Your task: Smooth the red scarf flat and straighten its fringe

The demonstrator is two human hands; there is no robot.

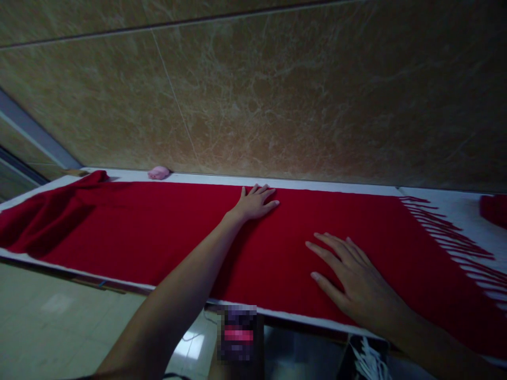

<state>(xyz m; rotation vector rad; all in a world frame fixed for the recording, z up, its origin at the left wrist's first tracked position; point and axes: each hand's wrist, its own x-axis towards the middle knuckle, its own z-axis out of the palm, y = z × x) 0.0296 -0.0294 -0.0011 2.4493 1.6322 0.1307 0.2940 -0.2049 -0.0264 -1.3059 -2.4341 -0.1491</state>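
A long red scarf [190, 227] lies spread along a narrow white table, its fringe [447, 232] fanned out at the right end and its left end bunched in loose folds. My left hand [255, 204] rests on the scarf near its far edge, fingers spread and holding nothing. Closer to me and further right, my right hand [344, 269] is over the scarf with its fingers apart and nothing in them. Whether the right palm touches the cloth, I cannot tell.
Behind the table [356, 188] rises a brown marbled wall [277, 100]. A small pink bundle [159, 172] sits at the back edge. More red cloth [493, 209] lies at the far right. Below the front edge, white strands [370, 359] hang from a dark container.
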